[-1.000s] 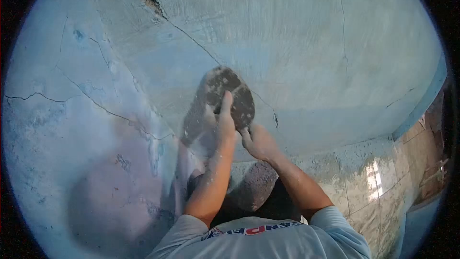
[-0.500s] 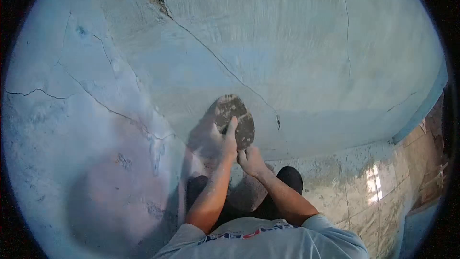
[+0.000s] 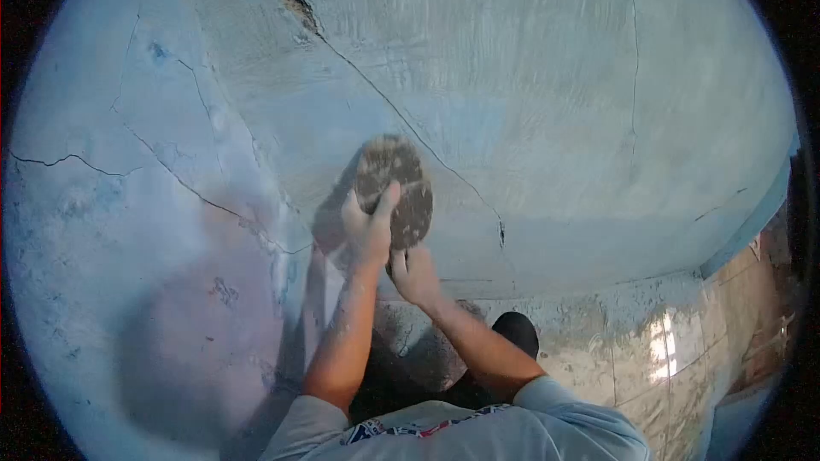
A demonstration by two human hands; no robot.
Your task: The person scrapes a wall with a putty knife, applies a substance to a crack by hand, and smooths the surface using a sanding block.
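Note:
An oval, sole-shaped pad, dark brown with pale dusty blotches, is held against or just in front of the cracked wall; any gap behind it cannot be made out. My left hand grips its left side, with the thumb lying over the face and the fingers partly behind. Closed round the pad's lower end is my right hand. Pale dust coats both hands. A long diagonal crack runs down the wall, passing to the right of the pad.
On the left, a second wall surface carries several thin cracks and my shadow. A dusty tiled floor reflects light at the lower right. My dark-clad knee is close to the wall's foot.
Both hands and the pad have moved left and upward across the wall, and the pad looks slightly blurred. My grip looks the same. The view has shifted slightly.

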